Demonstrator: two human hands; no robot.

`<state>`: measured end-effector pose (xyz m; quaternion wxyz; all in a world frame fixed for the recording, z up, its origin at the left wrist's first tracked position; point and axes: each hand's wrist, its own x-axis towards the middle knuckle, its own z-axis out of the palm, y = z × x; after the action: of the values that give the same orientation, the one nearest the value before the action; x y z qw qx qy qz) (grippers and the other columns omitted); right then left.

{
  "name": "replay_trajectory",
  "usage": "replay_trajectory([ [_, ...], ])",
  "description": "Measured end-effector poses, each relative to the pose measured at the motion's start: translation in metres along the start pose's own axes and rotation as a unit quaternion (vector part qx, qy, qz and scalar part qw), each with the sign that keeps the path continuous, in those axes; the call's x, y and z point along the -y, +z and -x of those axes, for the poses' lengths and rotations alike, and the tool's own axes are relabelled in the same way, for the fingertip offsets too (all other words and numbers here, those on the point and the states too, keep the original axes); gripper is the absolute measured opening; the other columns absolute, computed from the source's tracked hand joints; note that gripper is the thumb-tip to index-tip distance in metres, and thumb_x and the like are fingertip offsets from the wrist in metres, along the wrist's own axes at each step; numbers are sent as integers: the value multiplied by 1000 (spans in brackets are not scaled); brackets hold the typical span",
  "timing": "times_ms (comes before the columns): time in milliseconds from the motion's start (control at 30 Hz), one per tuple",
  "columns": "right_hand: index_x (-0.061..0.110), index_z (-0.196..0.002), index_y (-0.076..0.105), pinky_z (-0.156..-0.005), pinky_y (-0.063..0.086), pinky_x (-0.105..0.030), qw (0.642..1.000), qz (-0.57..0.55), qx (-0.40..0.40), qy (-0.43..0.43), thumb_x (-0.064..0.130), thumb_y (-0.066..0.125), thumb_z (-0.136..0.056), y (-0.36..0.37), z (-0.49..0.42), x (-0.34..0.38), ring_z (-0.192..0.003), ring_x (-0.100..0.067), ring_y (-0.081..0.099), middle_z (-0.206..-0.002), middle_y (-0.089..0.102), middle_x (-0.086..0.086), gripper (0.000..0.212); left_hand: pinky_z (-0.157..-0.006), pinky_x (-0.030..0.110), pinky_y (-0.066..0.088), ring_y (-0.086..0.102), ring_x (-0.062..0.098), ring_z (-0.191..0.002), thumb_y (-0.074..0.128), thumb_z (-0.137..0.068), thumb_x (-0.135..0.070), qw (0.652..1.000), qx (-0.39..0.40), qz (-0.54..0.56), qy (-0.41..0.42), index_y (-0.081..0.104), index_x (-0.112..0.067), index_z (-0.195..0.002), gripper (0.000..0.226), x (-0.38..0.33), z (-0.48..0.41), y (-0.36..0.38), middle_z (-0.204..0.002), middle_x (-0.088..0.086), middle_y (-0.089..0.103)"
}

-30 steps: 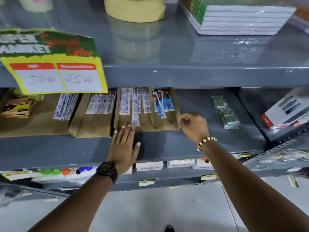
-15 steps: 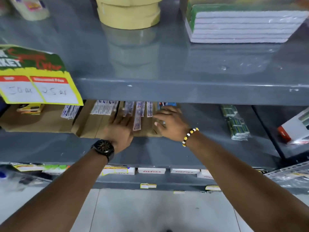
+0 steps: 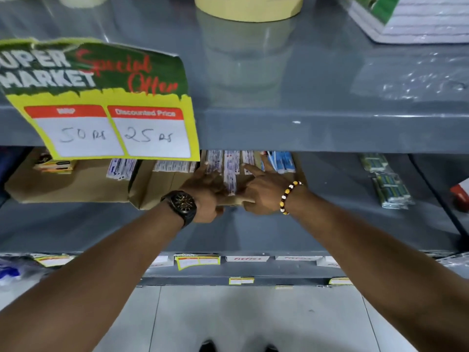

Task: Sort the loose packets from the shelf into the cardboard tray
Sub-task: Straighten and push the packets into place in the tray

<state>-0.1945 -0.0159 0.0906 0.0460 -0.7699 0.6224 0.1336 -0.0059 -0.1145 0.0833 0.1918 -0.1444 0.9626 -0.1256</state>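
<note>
The brown cardboard tray (image 3: 301,174) sits on the middle shelf, half hidden under the shelf above. White and purple strip packets (image 3: 231,171) and blue packets (image 3: 283,162) lie in it. My left hand (image 3: 205,191), with a black watch on its wrist, rests its fingers on the left packets, and its thumb curls under the tray's front edge. My right hand (image 3: 264,193), with a bead bracelet, spreads its fingers over the packets. Its index finger touches a white strip and its thumb lies along the tray's front edge.
Two more cardboard trays, the nearer (image 3: 157,189) and the farther (image 3: 66,186), hold packets to the left. A yellow-green offer sign (image 3: 106,115) hangs from the upper shelf edge (image 3: 317,133). Green packets (image 3: 389,185) lie to the right, and a red-and-white box (image 3: 462,195) is at the far right. A tape roll (image 3: 248,8) stands above.
My left hand moved from the bare shelf up onto the tray. My right hand moved from the tray's right corner to its front middle. Both hands are now close together.
</note>
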Motion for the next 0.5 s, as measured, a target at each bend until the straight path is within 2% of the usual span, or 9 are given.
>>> replay_trajectory([
  [167, 30, -117, 68, -112, -4, -69, 999, 0, -9, 35, 49, 33, -93, -3, -7, 2, -151, -29, 12, -127, 63, 17, 47, -120, 59, -3, 10, 32, -153, 29, -98, -53, 999, 12, 29, -18, 34, -27, -151, 59, 9, -12, -1, -159, -6, 37],
  [333, 24, -122, 64, -110, -3, -72, 997, 18, -13, 69, 52, 26, -96, 0, -17, 5, -150, -34, 12, -133, 60, 10, 54, -115, 57, -20, -2, 31, -155, 13, -94, -71, 996, 54, 19, -61, 19, -23, -157, 79, 19, -26, 3, -167, -2, 20],
  [500, 26, -126, 60, -111, -3, -73, 995, -11, -54, 81, 52, 22, -94, 4, -20, 5, -150, -33, 13, -140, 54, 9, 56, -115, 56, -22, -6, 31, -154, 9, -90, -76, 996, 39, 16, -74, 13, -23, -157, 85, 18, -27, 6, -168, -1, 15],
])
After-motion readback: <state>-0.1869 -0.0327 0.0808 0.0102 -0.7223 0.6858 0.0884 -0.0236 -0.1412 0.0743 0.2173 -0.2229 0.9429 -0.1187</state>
